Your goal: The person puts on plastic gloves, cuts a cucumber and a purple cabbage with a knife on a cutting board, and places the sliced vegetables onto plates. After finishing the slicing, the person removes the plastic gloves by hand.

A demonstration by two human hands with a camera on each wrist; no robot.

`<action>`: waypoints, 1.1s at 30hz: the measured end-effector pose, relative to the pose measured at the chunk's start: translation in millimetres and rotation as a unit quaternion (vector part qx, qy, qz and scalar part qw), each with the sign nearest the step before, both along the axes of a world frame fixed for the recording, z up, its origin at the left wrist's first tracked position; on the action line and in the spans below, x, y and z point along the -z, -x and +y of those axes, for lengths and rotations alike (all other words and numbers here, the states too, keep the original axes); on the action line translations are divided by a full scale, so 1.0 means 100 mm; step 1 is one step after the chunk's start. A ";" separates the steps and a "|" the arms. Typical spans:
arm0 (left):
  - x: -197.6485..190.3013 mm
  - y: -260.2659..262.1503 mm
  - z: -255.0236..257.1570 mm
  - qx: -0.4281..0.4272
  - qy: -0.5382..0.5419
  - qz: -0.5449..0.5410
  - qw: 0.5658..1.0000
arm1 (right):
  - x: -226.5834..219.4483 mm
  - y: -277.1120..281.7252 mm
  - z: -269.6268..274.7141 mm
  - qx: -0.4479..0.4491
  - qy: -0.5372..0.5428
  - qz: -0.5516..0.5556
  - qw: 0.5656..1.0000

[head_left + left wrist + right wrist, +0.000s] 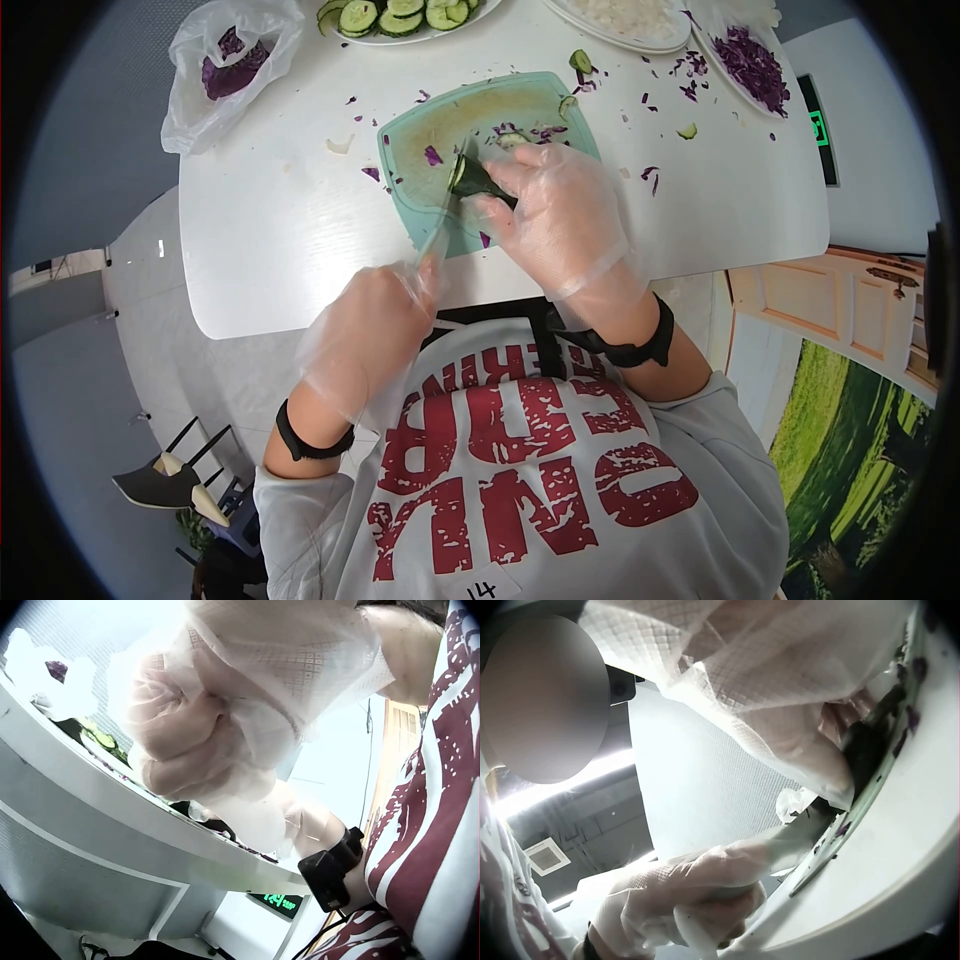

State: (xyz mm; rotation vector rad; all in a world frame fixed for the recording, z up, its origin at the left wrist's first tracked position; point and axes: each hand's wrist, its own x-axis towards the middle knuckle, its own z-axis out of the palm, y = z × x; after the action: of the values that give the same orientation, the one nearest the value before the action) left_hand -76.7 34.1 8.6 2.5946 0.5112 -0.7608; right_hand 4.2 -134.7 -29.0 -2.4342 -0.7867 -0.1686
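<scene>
My left hand (375,320), in a clear plastic glove, grips a knife (438,236) by its handle. The knife's blade stands at the cut end of a dark green cucumber piece (478,182). The gloved right hand (560,205) holds that piece down on a light green cutting board (430,125), fingers and thumb on either side of it. In the right wrist view the blade (795,836) reaches from the left fist (697,900) to the cucumber (862,750). Purple cabbage shreds (432,155) and a cucumber slice (512,140) lie on the board.
Behind the board stands a plate of cucumber slices (400,18). A plastic bag (190,95) with purple cabbage is at the far left. Plates of white pieces (625,15) and shredded cabbage (750,70) stand far right. Scraps dot the white table (270,220).
</scene>
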 end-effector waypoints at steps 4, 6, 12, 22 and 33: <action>0.01 -0.02 -0.01 0.016 0.007 -0.028 0.999 | -0.01 0.00 -0.01 0.001 -0.012 -0.026 1.000; 0.15 0.10 0.07 0.051 0.050 -0.168 0.983 | -0.02 -0.01 -0.01 0.000 -0.010 -0.009 1.000; 0.11 0.21 0.19 -0.030 0.049 -0.117 0.992 | -0.02 -0.01 -0.02 0.007 -0.005 -0.004 1.000; 0.31 0.29 0.06 0.013 0.011 -0.239 0.971 | -0.03 -0.02 0.00 0.011 -0.007 0.014 1.000; 0.32 0.28 0.02 0.031 -0.019 -0.230 0.973 | -0.03 -0.01 0.00 0.005 -0.003 0.004 1.000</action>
State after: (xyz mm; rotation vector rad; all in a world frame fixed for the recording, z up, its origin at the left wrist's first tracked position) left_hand -105.1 36.0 -23.3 2.7083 0.3044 -0.1499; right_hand 5.6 -135.1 -26.5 -2.4322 -0.7707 -0.1640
